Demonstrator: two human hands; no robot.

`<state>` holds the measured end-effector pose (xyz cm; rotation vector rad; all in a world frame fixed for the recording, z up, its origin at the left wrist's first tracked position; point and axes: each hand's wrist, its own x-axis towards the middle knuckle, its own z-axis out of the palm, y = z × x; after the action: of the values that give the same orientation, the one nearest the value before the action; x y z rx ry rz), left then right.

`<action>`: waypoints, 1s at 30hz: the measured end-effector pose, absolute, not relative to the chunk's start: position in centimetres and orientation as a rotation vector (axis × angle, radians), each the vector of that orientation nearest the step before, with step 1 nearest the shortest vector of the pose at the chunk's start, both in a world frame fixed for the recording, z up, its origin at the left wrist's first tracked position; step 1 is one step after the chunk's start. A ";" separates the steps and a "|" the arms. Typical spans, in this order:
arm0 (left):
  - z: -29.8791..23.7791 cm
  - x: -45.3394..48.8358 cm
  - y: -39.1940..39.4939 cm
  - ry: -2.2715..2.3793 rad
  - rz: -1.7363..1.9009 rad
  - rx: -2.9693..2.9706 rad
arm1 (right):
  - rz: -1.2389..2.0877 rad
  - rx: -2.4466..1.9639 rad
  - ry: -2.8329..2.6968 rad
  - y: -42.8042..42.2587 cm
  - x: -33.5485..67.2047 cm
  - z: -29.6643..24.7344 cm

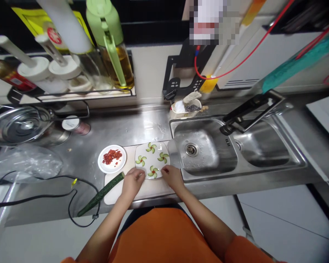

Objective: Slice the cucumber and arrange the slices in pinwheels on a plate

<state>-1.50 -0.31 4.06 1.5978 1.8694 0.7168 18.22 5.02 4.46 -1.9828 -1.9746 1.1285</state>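
Observation:
A white square plate (148,157) lies on a pale cutting board (117,193), with several pinwheel flowers of green cucumber slices (162,157) and red centres on it. My left hand (133,181) is at the plate's lower left corner, its thumb and fingers closed together. Over the lower right edge, my right hand (172,178) has its fingertips pinched beside the lowest flower. Anything between the fingers of either hand is too small to make out. A cut cucumber (102,193) lies left of my left hand, its cut end near the knuckles. Beyond it stands a round white plate (101,163) of chopped red pieces (112,156).
A double steel sink (178,128) with a black faucet (244,113) lies to the right. A black cable (44,196) and a plastic bag (24,162) are on the left counter. Behind, a rack holds a green-topped oil bottle (109,47) and jars.

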 end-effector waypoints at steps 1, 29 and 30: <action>4.2 -1.9 -0.7 1.905 0.707 1.575 | 1.101 -1.986 -1.974 5.0 18.6 4.5; 0.4 0.3 -1.5 1.579 1.042 0.400 | 0.867 -2.042 -2.075 5.3 20.6 4.0; 0.5 0.4 -1.4 1.583 1.049 0.395 | 0.868 -2.044 -2.076 5.3 20.7 4.0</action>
<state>0.39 -1.42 0.51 0.3950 1.5830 1.0490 20.67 5.27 3.98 -2.0438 -2.0762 0.8679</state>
